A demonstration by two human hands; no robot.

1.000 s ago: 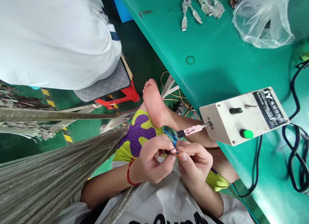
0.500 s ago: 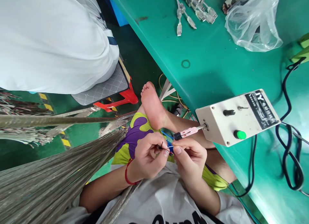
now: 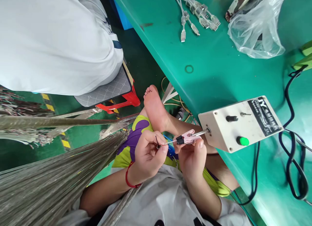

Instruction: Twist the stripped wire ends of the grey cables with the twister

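My left hand (image 3: 149,154), a red cord round its wrist, is closed in a pinch on thin wires (image 3: 158,144) with dark and light strands. One light strand runs right to the black tip of a pink clip (image 3: 188,138). This clip sits on the metal shaft (image 3: 202,132) of a beige box machine (image 3: 219,131). My right hand (image 3: 192,162) is closed around the clip, thumb at its rear end and fingers partly hidden beneath it. Something blue (image 3: 171,150) shows behind the hands, over my lap.
The machine stands at the edge of a green table (image 3: 170,57), its black cable (image 3: 290,154) trailing right. USB cables (image 3: 200,14) and a clear plastic bag (image 3: 255,31) lie farther back. Long grey cable bundles (image 3: 60,180) hang at left. A person in white (image 3: 60,44) sits on a red stool (image 3: 126,100).
My right hand has gone from pinching the wire to gripping the pink clip. The light strand now reaches the clip's tip. My left hand keeps its pinch.
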